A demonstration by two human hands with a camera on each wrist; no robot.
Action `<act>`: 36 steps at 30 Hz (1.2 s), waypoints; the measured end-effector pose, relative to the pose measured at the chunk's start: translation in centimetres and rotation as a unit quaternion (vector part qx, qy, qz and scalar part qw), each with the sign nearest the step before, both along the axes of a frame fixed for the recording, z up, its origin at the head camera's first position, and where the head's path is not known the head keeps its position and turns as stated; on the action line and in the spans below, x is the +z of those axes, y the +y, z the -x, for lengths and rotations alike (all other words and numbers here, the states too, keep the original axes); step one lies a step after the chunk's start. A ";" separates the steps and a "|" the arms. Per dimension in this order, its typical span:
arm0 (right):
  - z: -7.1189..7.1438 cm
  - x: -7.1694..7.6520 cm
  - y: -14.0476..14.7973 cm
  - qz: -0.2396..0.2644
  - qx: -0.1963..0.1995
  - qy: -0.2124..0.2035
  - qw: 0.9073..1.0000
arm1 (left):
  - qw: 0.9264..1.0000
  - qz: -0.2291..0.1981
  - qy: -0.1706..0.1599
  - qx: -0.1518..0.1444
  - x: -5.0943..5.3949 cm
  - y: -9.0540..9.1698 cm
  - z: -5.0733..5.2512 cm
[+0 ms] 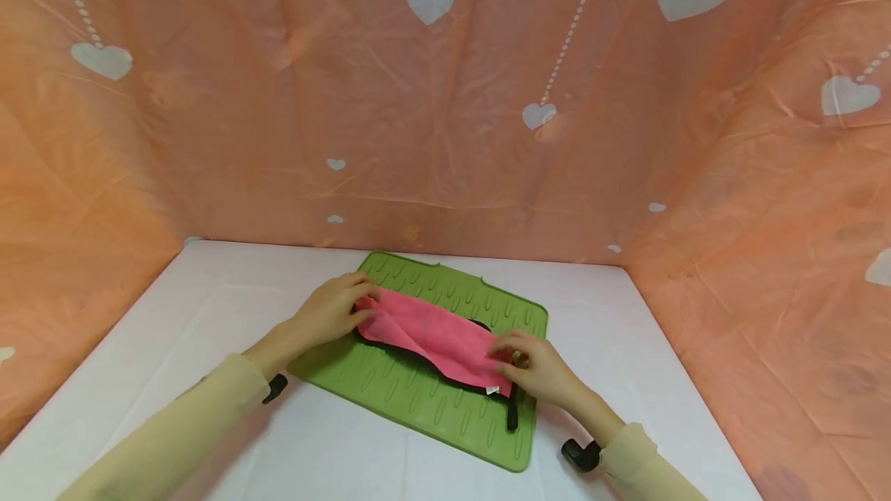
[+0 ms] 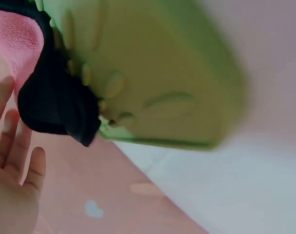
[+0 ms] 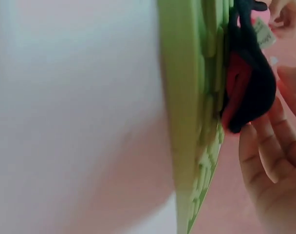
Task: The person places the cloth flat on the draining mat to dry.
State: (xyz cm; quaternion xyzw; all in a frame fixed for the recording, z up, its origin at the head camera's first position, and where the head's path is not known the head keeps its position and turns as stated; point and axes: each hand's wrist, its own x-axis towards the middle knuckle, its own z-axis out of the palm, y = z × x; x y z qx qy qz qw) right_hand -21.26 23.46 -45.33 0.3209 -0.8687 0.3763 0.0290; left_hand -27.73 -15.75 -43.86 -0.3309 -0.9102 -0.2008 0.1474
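A pink plush cloth with black edging, folded into a long strip, lies slantwise across a green ridged mat. Its left end is between the thumb and fingers of my left hand. At the other end my right hand has bent fingers and thumb on the pink surface. A small white tag and a black strap stick out near there. In the left wrist view the dark edging curls up beside the fingers. From the right wrist, the folded end shows red inside, touching the fingertips.
The mat rests at an angle on a white-covered table. Orange sheeting with white hearts walls the back and both sides. Black wrist devices sit below the wrists.
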 end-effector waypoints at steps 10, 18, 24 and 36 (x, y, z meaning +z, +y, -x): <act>-1.4 0.0 2.1 -0.011 -0.098 -0.056 0.994 | 0.985 -0.126 -0.105 0.061 -0.6 -2.4 -2.3; -1.8 -0.2 1.8 -0.003 -0.089 -0.121 0.989 | 0.973 -0.128 -0.175 0.075 -1.7 -1.2 -3.1; -2.0 -0.4 1.5 0.007 -0.092 -0.114 0.989 | 0.963 -0.162 -0.204 0.071 -1.7 -0.8 -3.3; -3.6 0.2 0.6 0.076 -0.093 -0.147 0.982 | 0.917 -0.250 -0.304 0.069 0.2 -3.6 -4.3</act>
